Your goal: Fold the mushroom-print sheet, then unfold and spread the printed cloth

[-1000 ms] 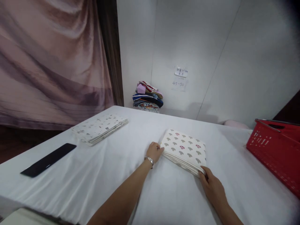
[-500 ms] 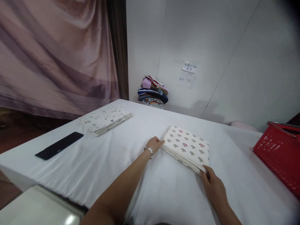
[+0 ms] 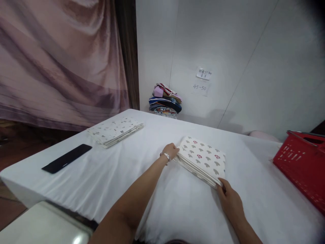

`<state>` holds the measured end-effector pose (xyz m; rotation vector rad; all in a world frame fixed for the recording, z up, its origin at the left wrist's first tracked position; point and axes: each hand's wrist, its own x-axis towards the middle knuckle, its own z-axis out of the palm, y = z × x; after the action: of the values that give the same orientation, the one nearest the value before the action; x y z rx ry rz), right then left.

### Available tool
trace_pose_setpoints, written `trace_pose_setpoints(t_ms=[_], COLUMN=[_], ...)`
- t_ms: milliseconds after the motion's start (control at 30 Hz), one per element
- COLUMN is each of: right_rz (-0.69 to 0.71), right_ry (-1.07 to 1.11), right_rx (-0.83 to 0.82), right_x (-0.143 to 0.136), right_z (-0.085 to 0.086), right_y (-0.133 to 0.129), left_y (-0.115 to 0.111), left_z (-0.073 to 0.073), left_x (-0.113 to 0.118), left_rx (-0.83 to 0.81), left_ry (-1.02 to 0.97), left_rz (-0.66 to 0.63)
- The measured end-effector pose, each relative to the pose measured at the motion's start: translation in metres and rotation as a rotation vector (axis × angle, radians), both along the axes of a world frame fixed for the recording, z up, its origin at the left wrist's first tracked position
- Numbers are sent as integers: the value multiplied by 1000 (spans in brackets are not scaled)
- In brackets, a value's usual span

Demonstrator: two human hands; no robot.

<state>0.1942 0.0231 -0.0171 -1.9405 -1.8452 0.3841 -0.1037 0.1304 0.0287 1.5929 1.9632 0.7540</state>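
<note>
Two corners of cloth point(image 3: 203, 156): left grip point(image 3: 170, 150), right grip point(image 3: 231, 198) are pinching one each. Apparently squaring layers; next move is likely calling for even edges.

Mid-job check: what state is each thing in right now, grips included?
Mushroom-print cloth: folded in layers, flat
Left grip: at the cloth's left corner; pinch unclear
Right grip: pinching the cloth's near corner
Speckled cloth: folded, lying flat
Black slab: lying flat
Red basket: upright; contents hidden
White table cover: spread, creased
Textile pile: stacked, uneven
Pink curtain: hanging in folds
</note>
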Motion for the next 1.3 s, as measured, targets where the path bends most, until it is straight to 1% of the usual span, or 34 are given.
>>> trace_pose_setpoints(t_ms=[100, 267, 500, 767, 867, 1000, 1067, 1167, 1233, 1300], right_rz=[7, 20, 42, 46, 47, 61, 36, -8, 5, 24], right_ry=[3, 12, 27, -29, -43, -85, -121, -149, -155, -170], right_rx=[-9, 15, 5, -22, -33, -14, 19, 14, -12, -38], right_x=[0, 1, 1, 2, -2, 1, 11, 33, 43, 48], right_z=[0, 0, 0, -1, 0, 8, 13, 18, 19, 19], right_y=[0, 0, -1, 0, 1, 2, 4, 8, 9, 8], left_y=[2, 2, 1, -3, 0, 2, -4, -23, -38, -48], left_z=[-3, -14, -19, -28, -26, -17, -13, -14, -17, -19], left_x=[2, 0, -4, -4, -5, -1, 4, 15, 20, 22], left_rx=[-31, -105, -71, -71, -89, -148, -189, -225, -222, -211], left_ry=[1, -31, -58, -24, 6, 45, 47, 32, 17, 1], left_rz=[3, 17, 42, 38, 14, -32, -65, -122, -155, -169])
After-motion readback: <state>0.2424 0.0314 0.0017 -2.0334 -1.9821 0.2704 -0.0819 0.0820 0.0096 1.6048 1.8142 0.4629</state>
